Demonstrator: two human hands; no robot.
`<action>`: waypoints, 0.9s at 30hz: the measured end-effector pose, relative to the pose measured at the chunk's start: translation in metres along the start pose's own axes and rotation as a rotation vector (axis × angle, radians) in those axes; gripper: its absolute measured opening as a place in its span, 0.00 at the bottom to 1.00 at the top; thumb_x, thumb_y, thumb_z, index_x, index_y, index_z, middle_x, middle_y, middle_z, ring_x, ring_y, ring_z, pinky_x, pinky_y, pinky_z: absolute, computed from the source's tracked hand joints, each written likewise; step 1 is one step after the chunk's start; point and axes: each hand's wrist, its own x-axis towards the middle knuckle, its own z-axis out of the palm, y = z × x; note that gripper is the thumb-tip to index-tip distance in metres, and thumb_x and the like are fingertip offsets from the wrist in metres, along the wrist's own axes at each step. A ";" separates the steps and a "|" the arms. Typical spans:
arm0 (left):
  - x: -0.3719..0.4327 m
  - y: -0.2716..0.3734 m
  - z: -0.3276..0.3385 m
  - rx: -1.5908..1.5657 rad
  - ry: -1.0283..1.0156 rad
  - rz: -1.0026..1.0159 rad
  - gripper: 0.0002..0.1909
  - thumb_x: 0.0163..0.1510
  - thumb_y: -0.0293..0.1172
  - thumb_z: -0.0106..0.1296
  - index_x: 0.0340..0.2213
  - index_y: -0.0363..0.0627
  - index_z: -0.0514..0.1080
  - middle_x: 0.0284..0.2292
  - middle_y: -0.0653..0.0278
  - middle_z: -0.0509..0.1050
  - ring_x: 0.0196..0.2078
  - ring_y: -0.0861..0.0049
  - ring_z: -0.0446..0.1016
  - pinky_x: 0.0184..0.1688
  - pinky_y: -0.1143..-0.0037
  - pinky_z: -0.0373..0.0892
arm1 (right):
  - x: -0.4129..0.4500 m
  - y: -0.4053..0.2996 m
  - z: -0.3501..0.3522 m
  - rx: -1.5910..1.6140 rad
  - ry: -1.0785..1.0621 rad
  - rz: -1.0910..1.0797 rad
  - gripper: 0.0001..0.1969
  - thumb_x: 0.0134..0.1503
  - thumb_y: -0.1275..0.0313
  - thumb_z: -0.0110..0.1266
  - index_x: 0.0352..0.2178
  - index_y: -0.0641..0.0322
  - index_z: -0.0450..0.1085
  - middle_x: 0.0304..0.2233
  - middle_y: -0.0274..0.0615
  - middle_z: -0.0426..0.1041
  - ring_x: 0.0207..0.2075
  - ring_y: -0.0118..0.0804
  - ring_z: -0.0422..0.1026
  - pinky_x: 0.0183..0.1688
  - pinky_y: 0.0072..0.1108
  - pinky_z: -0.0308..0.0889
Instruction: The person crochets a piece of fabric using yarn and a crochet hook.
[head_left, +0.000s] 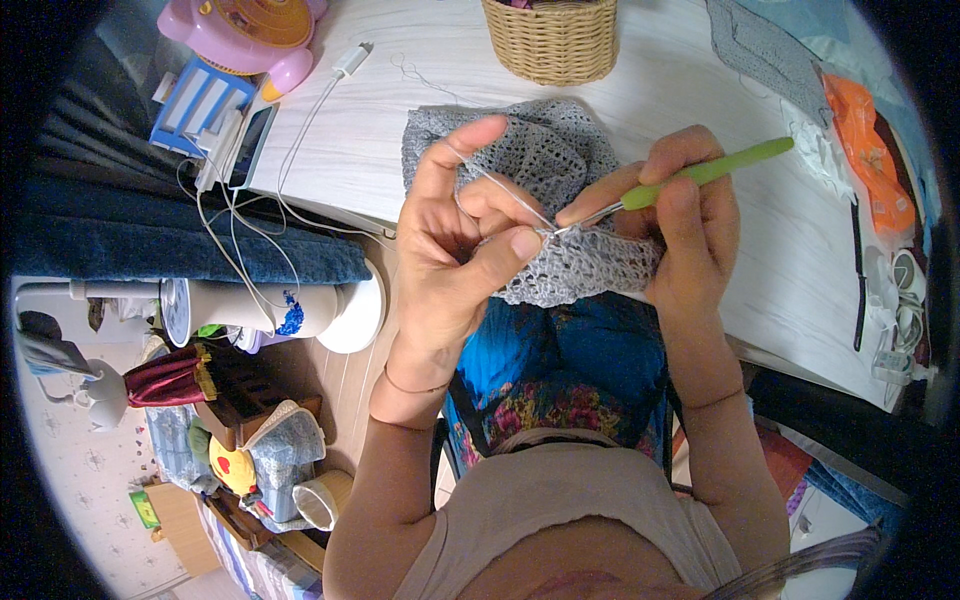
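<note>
Grey crochet fabric (592, 262) with an openwork pattern hangs over the table's near edge, and more of it lies bunched on the table behind. My left hand (465, 232) pinches its upper edge between thumb and a finger, the index finger raised with grey yarn (499, 182) running from it down to the stitches. In my right hand (690, 202) is a crochet hook with a green handle (709, 174); its metal tip meets the fabric's edge close to my left thumb. The other fingers of my right hand are partly hidden behind the handle and fabric.
A wicker basket (553, 37) stands at the table's far side. At left are a pink fan (240, 30), a blue-and-white holder (202, 105), a phone (252, 148) and white cables. At right lie a flat grey crocheted piece (769, 56), an orange packet (870, 157) and coiled cable.
</note>
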 end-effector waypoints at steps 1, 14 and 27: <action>0.000 0.000 0.000 0.020 0.003 0.022 0.32 0.38 0.12 0.46 0.46 0.36 0.50 0.23 0.63 0.69 0.26 0.84 0.67 0.31 0.86 0.61 | -0.001 0.000 0.000 -0.059 0.015 -0.022 0.13 0.53 0.61 0.40 0.30 0.60 0.55 0.22 0.38 0.67 0.16 0.16 0.50 0.18 0.09 0.48; -0.006 0.005 0.003 0.397 0.110 0.180 0.31 0.39 0.11 0.47 0.45 0.36 0.49 0.24 0.62 0.69 0.26 0.86 0.66 0.30 0.88 0.62 | -0.003 0.002 0.007 -0.216 -0.055 -0.302 0.07 0.53 0.71 0.39 0.30 0.64 0.53 0.26 0.48 0.69 0.28 0.29 0.68 0.34 0.16 0.60; -0.003 -0.003 0.005 0.340 0.170 0.207 0.32 0.39 0.13 0.48 0.46 0.37 0.48 0.22 0.65 0.68 0.24 0.88 0.65 0.29 0.89 0.61 | -0.007 0.017 0.010 -0.452 -0.133 -0.530 0.05 0.47 0.76 0.44 0.28 0.62 0.59 0.30 0.55 0.68 0.30 0.42 0.70 0.29 0.22 0.66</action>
